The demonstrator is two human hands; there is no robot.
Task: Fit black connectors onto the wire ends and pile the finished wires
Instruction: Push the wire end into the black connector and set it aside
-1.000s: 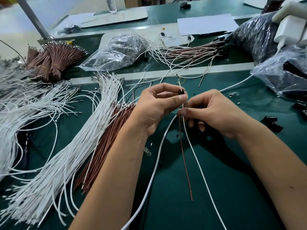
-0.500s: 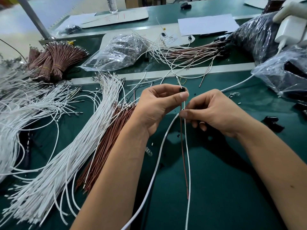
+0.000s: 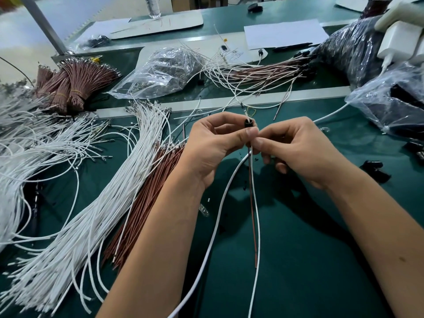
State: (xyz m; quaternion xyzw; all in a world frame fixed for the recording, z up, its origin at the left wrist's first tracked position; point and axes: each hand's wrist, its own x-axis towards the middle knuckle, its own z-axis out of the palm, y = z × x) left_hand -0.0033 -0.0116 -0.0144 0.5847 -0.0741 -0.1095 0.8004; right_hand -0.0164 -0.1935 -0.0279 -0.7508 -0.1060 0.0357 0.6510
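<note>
— While both hands meet at frame centre, which way does the black connector (image 3: 249,123) point?

— Long axis runs approx 12-to-6 o'clock, open end toward 12. A short white tip pokes out its top toward 11. It sits above the green mat (image 3: 298,249), not touching it.

— Who has hold of it?

— Left hand (image 3: 213,148) pinches it btw thumb and curled forefinger. Right hand (image 3: 296,150), at 3 o'clock of the left, pinches the wires just under the connector w/ thumb and forefinger; other fingers curl loosely below.

— And the wires?

— White wire (image 3: 257,226) and brown wire (image 3: 252,216) hang from the connector toward 6, nearly side by side; brown one ends partway down, white runs on to the bottom edge. A thicker white cable (image 3: 220,203) curves from under the hands toward 7.

— Diff vs the earlier frames?

— Hands have closed up: thumb tips now nearly touch, where 1 s ago there was a gap. White wire hung out toward 5 then; now it lies close alongside the brown. Connector looks further down onto the wire ends.

— Stock around?

— White wire bundle (image 3: 96,203) and brown wire bundle (image 3: 142,203) at 9; finished wires pile (image 3: 263,72) at 12; loose black connectors (image 3: 376,171) at 3.
</note>
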